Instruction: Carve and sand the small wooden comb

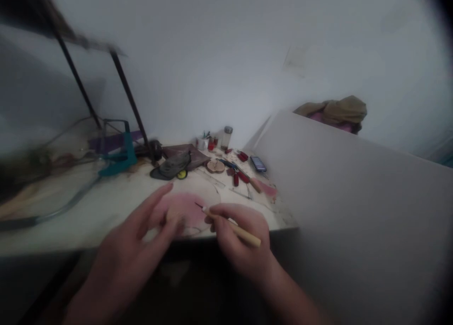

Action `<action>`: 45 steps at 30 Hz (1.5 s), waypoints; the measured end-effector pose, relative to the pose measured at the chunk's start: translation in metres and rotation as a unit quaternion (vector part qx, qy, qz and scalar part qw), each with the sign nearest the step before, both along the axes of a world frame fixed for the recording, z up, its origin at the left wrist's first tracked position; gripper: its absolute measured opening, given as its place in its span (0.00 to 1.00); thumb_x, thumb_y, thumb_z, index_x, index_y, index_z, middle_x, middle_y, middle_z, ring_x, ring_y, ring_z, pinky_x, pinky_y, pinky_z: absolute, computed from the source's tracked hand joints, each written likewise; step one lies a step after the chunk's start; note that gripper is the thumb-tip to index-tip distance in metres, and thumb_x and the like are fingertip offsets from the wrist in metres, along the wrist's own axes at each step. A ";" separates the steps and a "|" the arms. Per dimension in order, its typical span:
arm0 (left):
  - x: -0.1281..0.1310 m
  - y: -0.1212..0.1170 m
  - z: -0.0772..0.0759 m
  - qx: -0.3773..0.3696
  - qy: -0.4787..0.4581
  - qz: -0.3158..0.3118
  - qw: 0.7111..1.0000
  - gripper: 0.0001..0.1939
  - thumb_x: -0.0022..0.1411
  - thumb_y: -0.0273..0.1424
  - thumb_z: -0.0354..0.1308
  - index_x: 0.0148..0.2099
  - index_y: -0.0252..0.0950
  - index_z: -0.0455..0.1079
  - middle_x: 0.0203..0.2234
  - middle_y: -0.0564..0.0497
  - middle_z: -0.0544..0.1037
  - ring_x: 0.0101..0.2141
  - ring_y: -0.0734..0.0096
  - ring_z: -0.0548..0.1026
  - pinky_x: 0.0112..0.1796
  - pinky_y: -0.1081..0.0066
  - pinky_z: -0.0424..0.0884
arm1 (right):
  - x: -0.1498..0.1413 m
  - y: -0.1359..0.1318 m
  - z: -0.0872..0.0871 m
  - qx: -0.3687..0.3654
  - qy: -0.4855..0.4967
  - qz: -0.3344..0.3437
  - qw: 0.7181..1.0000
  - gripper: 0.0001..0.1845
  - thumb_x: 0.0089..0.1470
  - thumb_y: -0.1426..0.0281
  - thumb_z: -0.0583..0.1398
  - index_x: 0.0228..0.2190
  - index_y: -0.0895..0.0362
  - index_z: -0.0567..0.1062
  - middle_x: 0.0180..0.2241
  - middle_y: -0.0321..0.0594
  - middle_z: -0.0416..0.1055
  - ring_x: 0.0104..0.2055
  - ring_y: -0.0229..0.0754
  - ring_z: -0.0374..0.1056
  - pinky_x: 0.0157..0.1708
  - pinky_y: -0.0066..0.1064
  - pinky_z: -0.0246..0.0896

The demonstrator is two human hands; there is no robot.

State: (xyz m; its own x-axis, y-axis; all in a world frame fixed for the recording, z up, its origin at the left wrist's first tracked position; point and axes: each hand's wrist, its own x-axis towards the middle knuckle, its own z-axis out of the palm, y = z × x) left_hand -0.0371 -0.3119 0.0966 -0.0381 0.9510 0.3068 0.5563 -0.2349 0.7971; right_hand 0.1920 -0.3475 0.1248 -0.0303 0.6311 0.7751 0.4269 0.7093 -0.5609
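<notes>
Head view: wooden-handled pointed tool [233,227] clenched in right hand [240,240], dark tip at a pink sheet [180,211] on the bench [106,216]. Grip of left hand [130,249] released, fingers spread over the sheet, contact unclear. Sheet partly hidden by hands; small tools [240,174] beyond blurred.
</notes>
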 end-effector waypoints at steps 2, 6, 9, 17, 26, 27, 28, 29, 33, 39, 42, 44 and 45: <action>0.004 0.001 0.002 -0.028 -0.049 -0.028 0.998 0.35 0.66 0.56 0.67 0.70 0.49 0.76 0.50 0.49 0.90 0.50 0.48 0.88 0.52 0.58 0.84 | -0.002 -0.001 0.001 0.012 -0.009 0.008 1.000 0.10 0.66 0.74 0.65 0.46 0.54 0.85 0.35 0.36 0.87 0.33 0.38 0.83 0.38 0.28 0.80; 0.016 -0.004 0.016 -0.064 -0.170 -0.122 0.976 0.20 0.70 0.49 0.69 0.55 0.42 0.82 0.49 0.46 0.89 0.47 0.54 0.87 0.51 0.62 0.82 | -0.008 -0.005 0.004 0.041 -0.030 0.052 0.997 0.16 0.66 0.78 0.63 0.51 0.53 0.84 0.41 0.38 0.88 0.40 0.41 0.85 0.44 0.31 0.82; 0.020 -0.008 0.028 -0.085 -0.229 -0.176 0.954 0.11 0.71 0.40 0.67 0.46 0.38 0.81 0.41 0.47 0.88 0.41 0.59 0.85 0.46 0.64 0.81 | -0.009 -0.009 0.004 0.044 -0.058 0.059 0.996 0.19 0.66 0.80 0.61 0.54 0.53 0.82 0.41 0.40 0.87 0.39 0.42 0.84 0.42 0.34 0.82; 0.018 -0.012 0.025 -0.109 -0.284 -0.214 0.928 0.09 0.73 0.38 0.67 0.45 0.37 0.80 0.37 0.48 0.85 0.39 0.65 0.83 0.44 0.68 0.79 | -0.009 -0.012 -0.002 0.082 -0.103 0.024 0.991 0.21 0.65 0.78 0.64 0.57 0.52 0.79 0.43 0.41 0.87 0.39 0.46 0.84 0.37 0.34 0.81; 0.015 -0.012 0.021 -0.106 -0.268 -0.214 0.933 0.08 0.74 0.37 0.67 0.46 0.38 0.80 0.40 0.47 0.86 0.41 0.63 0.84 0.46 0.67 0.78 | -0.012 -0.011 0.000 0.092 -0.122 0.032 0.988 0.22 0.65 0.79 0.63 0.57 0.51 0.79 0.42 0.40 0.86 0.38 0.47 0.84 0.36 0.36 0.81; 0.015 -0.012 0.021 -0.105 -0.268 -0.215 0.933 0.08 0.73 0.37 0.67 0.45 0.38 0.80 0.40 0.47 0.86 0.41 0.63 0.84 0.45 0.67 0.78 | -0.013 -0.011 0.000 0.091 -0.121 0.037 0.988 0.22 0.65 0.80 0.63 0.57 0.51 0.79 0.41 0.40 0.86 0.36 0.46 0.83 0.35 0.36 0.81; 0.015 -0.012 0.020 -0.104 -0.269 -0.215 0.933 0.07 0.73 0.37 0.67 0.45 0.38 0.80 0.39 0.47 0.86 0.41 0.63 0.84 0.45 0.67 0.78 | -0.013 -0.012 0.001 0.093 -0.120 0.041 0.988 0.23 0.65 0.80 0.62 0.57 0.51 0.79 0.41 0.39 0.86 0.36 0.45 0.83 0.35 0.35 0.81; 0.015 -0.012 0.019 -0.103 -0.271 -0.215 0.932 0.07 0.73 0.36 0.67 0.44 0.38 0.79 0.39 0.47 0.86 0.41 0.62 0.84 0.46 0.66 0.78 | -0.014 -0.012 0.002 0.094 -0.121 0.042 0.987 0.23 0.65 0.80 0.62 0.58 0.51 0.79 0.41 0.39 0.86 0.36 0.45 0.83 0.36 0.35 0.81; 0.015 -0.012 0.019 -0.106 -0.273 -0.212 0.932 0.07 0.72 0.36 0.67 0.42 0.38 0.79 0.37 0.48 0.85 0.41 0.61 0.84 0.46 0.66 0.79 | -0.014 -0.014 0.001 0.089 -0.125 0.034 0.988 0.23 0.66 0.80 0.63 0.58 0.50 0.79 0.41 0.39 0.86 0.37 0.45 0.84 0.36 0.35 0.82; 0.017 -0.012 0.024 -0.114 -0.270 -0.214 0.932 0.08 0.70 0.37 0.68 0.43 0.38 0.81 0.37 0.47 0.86 0.41 0.61 0.84 0.45 0.65 0.79 | -0.011 -0.013 -0.002 0.078 -0.123 0.035 0.989 0.22 0.65 0.79 0.63 0.57 0.52 0.79 0.43 0.41 0.86 0.39 0.45 0.84 0.39 0.35 0.82; 0.017 -0.011 0.024 -0.124 -0.253 -0.186 0.941 0.12 0.69 0.41 0.69 0.44 0.38 0.83 0.39 0.47 0.88 0.41 0.58 0.85 0.46 0.63 0.81 | -0.012 -0.010 -0.002 0.068 -0.118 0.064 0.989 0.22 0.66 0.79 0.61 0.58 0.53 0.79 0.41 0.41 0.86 0.37 0.43 0.82 0.40 0.35 0.81; 0.016 -0.009 0.020 -0.124 -0.237 -0.148 0.952 0.15 0.67 0.45 0.71 0.46 0.39 0.84 0.41 0.45 0.89 0.42 0.55 0.86 0.46 0.61 0.82 | -0.012 -0.006 -0.004 0.075 -0.115 0.066 0.988 0.22 0.66 0.78 0.60 0.59 0.53 0.78 0.41 0.41 0.86 0.37 0.43 0.83 0.41 0.36 0.81; 0.015 -0.007 0.018 -0.123 -0.231 -0.137 0.955 0.17 0.66 0.47 0.71 0.46 0.38 0.84 0.41 0.45 0.89 0.42 0.54 0.87 0.45 0.61 0.82 | -0.011 -0.004 -0.006 0.081 -0.116 0.063 0.988 0.23 0.66 0.77 0.61 0.60 0.53 0.77 0.41 0.42 0.86 0.37 0.43 0.83 0.41 0.36 0.81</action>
